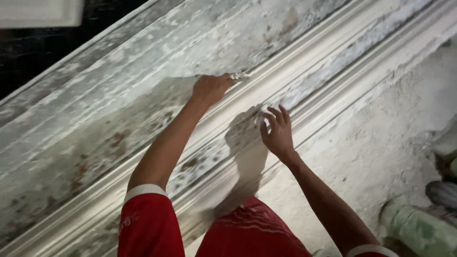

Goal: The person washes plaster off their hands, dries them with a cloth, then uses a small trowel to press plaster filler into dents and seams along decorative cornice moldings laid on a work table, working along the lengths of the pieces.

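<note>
A long white plaster moulding with several parallel ridges runs diagonally from bottom left to top right. My left hand is closed around a small pale tool, whose tip presses against a ridge beside the flat, stained plaster band. Lower down the moulding, my right hand rests with its fingers spread and fingertips touching a ridge, holding nothing. Its shadow falls on the plaster just to its left. Both arms wear red sleeves with white cuffs.
Rough, dusty plaster surface spreads to the right of the moulding. A pale green cylindrical object lies at the bottom right, with a grey rounded thing above it. A dark area with a white panel sits top left.
</note>
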Tool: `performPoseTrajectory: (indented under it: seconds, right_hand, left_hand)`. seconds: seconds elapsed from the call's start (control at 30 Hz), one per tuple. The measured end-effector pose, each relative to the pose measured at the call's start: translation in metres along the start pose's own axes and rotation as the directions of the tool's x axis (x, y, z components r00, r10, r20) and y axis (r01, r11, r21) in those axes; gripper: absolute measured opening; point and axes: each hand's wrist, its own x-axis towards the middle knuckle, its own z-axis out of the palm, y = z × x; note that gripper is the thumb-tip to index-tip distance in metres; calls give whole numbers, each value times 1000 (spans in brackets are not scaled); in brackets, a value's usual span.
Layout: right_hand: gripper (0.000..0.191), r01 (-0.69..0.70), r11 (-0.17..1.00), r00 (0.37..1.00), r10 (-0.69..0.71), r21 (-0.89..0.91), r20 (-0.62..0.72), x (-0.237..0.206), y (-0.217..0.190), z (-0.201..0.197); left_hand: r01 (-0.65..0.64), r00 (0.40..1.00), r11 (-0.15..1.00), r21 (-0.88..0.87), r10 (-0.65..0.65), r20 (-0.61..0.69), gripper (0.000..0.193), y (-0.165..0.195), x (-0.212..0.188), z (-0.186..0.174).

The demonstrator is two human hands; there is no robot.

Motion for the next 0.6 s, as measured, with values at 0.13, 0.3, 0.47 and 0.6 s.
performPoseTrajectory:
  seconds: [0.13, 0.3, 0.47, 0.6]
  right_hand:
    - [27, 16, 1000, 1000, -16, 7, 23, 38, 90, -26]
    - [30, -75, 994, 997, 74, -75, -21, 71, 179, -62]
    - [27, -139, 982, 990, 134, -132, -48, 110, 266, -97]
    - [28, -95, 979, 994, 83, -180, -76, 142, 358, -124]
  left_hand:
    - [100, 994, 994, -34, -98, 49, 26, 12, 92, 18]
    - [327, 937, 924, -197, -289, 198, 30, 37, 182, 45]
    - [3, 1000, 1000, -26, -2, 14, 23, 64, 288, 75]
    - [5, 999, 999, -34, -4, 44, 21, 83, 381, 96]
